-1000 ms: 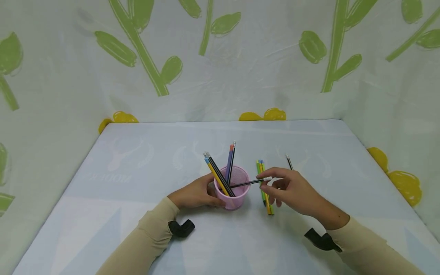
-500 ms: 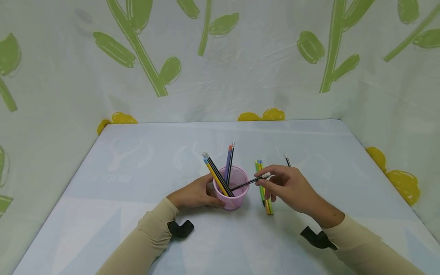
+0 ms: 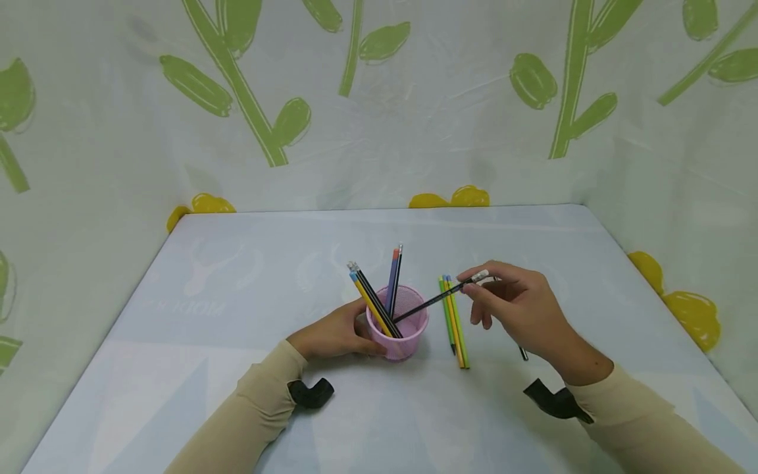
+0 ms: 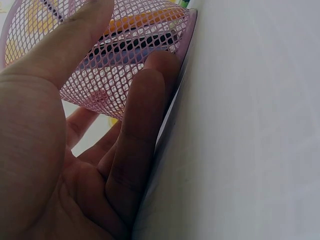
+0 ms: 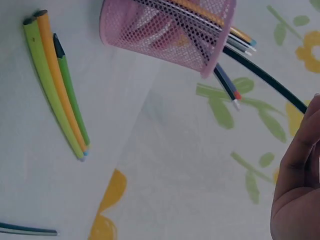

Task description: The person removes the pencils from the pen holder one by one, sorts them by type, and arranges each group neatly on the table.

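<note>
At center frame, we see the left hand [image 3: 337, 332] with its grip curled around a pink mesh cup [image 3: 404, 349], a bunch of pencils [image 3: 373, 299] already inside; at right, the right hand [image 3: 521, 306] pinches a black pencil [image 3: 435, 299], far end in the cup. We judge the work past halfway: three bright pencils [image 3: 453, 322] and one partly hidden dark pencil [image 3: 524, 353] remain on the counter [image 3: 379, 421].

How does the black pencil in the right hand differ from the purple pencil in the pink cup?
Color: the black pencil has a white upper end; the purple pencil has an orange-red one.
Pose: the black pencil slants low over the rim, while the purple pencil stands much steeper.
Hold: the right hand pinches the black pencil; neither of the hands grips the purple pencil.
Shared: both reach into the pink cup.
</note>
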`<state>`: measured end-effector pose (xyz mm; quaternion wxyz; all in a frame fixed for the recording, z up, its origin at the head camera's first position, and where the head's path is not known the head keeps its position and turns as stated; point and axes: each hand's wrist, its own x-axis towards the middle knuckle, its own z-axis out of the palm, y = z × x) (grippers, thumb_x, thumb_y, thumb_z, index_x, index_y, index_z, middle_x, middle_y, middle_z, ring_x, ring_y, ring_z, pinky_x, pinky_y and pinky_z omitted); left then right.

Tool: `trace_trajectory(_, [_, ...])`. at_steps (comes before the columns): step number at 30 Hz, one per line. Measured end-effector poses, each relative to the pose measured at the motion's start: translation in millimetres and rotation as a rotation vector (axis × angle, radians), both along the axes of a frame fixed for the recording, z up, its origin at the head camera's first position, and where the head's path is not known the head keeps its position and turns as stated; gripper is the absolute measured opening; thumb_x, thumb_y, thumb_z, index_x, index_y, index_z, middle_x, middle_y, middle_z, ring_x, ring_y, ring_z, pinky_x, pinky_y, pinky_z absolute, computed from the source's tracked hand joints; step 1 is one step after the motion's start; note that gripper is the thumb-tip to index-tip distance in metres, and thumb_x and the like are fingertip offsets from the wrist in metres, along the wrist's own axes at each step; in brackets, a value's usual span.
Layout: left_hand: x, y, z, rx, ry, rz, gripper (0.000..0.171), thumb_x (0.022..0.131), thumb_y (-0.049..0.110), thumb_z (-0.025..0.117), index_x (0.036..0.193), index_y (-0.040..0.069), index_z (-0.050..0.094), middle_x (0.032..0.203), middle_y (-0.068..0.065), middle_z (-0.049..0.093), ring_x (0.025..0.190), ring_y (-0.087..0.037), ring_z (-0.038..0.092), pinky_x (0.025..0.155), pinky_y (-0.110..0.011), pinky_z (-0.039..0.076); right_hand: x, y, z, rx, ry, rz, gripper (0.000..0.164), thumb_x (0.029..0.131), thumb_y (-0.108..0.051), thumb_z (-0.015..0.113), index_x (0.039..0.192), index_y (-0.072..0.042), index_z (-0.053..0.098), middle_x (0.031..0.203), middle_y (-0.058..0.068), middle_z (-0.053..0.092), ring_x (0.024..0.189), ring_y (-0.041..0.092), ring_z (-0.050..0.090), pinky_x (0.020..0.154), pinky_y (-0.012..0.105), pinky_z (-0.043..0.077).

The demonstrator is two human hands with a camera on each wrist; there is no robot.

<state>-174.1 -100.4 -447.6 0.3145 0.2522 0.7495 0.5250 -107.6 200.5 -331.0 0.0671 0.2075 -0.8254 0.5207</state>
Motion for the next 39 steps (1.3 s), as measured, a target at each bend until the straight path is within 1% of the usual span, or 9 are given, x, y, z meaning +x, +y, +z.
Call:
trace_trajectory(4, [-1.0, 0.4, -0.8, -0.004, -0.003, 0.001, 0.086, 0.08, 0.022, 0.085, 0.151, 0.028, 0.035, 0.125, -0.004, 0.064, 0.094, -0.019, 0.069, 0.08, -0.034, 0.058, -2.7, 7.1, 10.6, -0.126, 0.068, -0.032, 0.015, 0.095, 0.004, 0.062, 0.108, 0.0, 0.068, 0.074, 0.001, 0.067, 0.056, 0.016, 0.062, 0.054, 0.025, 0.055])
trace_trajectory(9, [-2.6, 1.0, -1.4, -0.004, -0.003, 0.001, 0.087, 0.08, 0.024, 0.085, 0.151, 0.029, 0.034, 0.125, -0.004, 0.064, 0.094, -0.02, 0.069, 0.081, -0.034, 0.058, -8.3, 19.3, 18.5, -0.322, 0.108, -0.068, 0.007, 0.097, 0.003, 0.058, 0.102, 0.002, 0.063, 0.095, 0.003, 0.068, 0.061, 0.014, 0.067, 0.057, 0.021, 0.056])
trace_trajectory(14, [-1.7, 1.2, -1.5, 0.0, 0.001, -0.002, 0.088, 0.08, 0.022, 0.085, 0.152, 0.027, 0.033, 0.127, -0.004, 0.063, 0.095, -0.019, 0.069, 0.081, -0.033, 0.058, -15.8, 31.0, 20.2, -0.405, 0.132, -0.137, 0.003, 0.099, -0.001, 0.057, 0.099, 0.0, 0.059, 0.098, 0.006, 0.07, 0.069, 0.015, 0.071, 0.058, 0.021, 0.057])
trace_trajectory(18, [-0.5, 1.6, -0.9, 0.008, -0.004, 0.001, 0.09, 0.08, 0.02, 0.085, 0.153, 0.026, 0.032, 0.128, -0.005, 0.063, 0.094, -0.019, 0.07, 0.08, -0.033, 0.058, -22.2, 40.3, 19.1, -0.438, 0.116, -0.131, 0.007, 0.102, -0.006, 0.054, 0.107, -0.001, 0.056, 0.094, 0.006, 0.074, 0.068, 0.017, 0.072, 0.056, 0.022, 0.056])
trace_trajectory(24, [-0.7, 2.2, -0.9, -0.003, -0.006, 0.008, 0.089, 0.08, 0.022, 0.085, 0.152, 0.026, 0.033, 0.127, -0.004, 0.064, 0.095, -0.019, 0.07, 0.082, -0.032, 0.058, -32.2, 52.8, 13.9, -0.339, 0.029, -0.107, 0.015, 0.107, -0.017, 0.045, 0.117, -0.007, 0.049, 0.089, 0.003, 0.076, 0.059, 0.018, 0.069, 0.051, 0.023, 0.055])
trace_trajectory(27, [-1.1, 2.4, -1.0, -0.01, -0.003, 0.01, 0.088, 0.08, 0.023, 0.085, 0.152, 0.026, 0.034, 0.126, -0.003, 0.064, 0.095, -0.018, 0.07, 0.082, -0.032, 0.058, -37.7, 58.6, 7.9, -0.277, -0.061, -0.077, 0.017, 0.108, -0.023, 0.041, 0.12, -0.011, 0.046, 0.085, 0.002, 0.075, 0.054, 0.02, 0.065, 0.048, 0.024, 0.053])
trace_trajectory(31, [-1.6, 2.7, -1.2, -0.011, 0.005, 0.008, 0.089, 0.08, 0.022, 0.085, 0.152, 0.025, 0.033, 0.125, -0.004, 0.065, 0.094, -0.018, 0.07, 0.081, -0.032, 0.057, -45.3, 64.4, -0.3, -0.138, -0.184, -0.095, 0.022, 0.11, -0.032, 0.034, 0.124, -0.019, 0.045, 0.078, 0.002, 0.066, 0.051, 0.021, 0.054, 0.044, 0.03, 0.044])
trace_trajectory(34, [-1.6, 2.6, -1.6, -0.011, 0.006, 0.006, 0.09, 0.08, 0.023, 0.085, 0.152, 0.025, 0.033, 0.126, -0.004, 0.064, 0.095, -0.018, 0.069, 0.082, -0.031, 0.057, -51.8, 67.4, -5.2, -0.026, -0.276, -0.142, 0.025, 0.11, -0.033, 0.03, 0.129, -0.022, 0.044, 0.075, 0.0, 0.059, 0.05, 0.018, 0.046, 0.044, 0.031, 0.037])
trace_trajectory(39, [-0.9, 1.3, -2.6, -0.013, 0.008, 0.015, 0.088, 0.08, 0.022, 0.085, 0.152, 0.024, 0.034, 0.125, -0.004, 0.064, 0.094, -0.017, 0.069, 0.081, -0.031, 0.057, -65.2, 72.9, -14.0, 0.082, -0.422, -0.172, 0.036, 0.11, -0.023, 0.031, 0.144, -0.017, 0.037, 0.077, 0.001, 0.058, 0.051, 0.012, 0.038, 0.048, 0.027, 0.036])
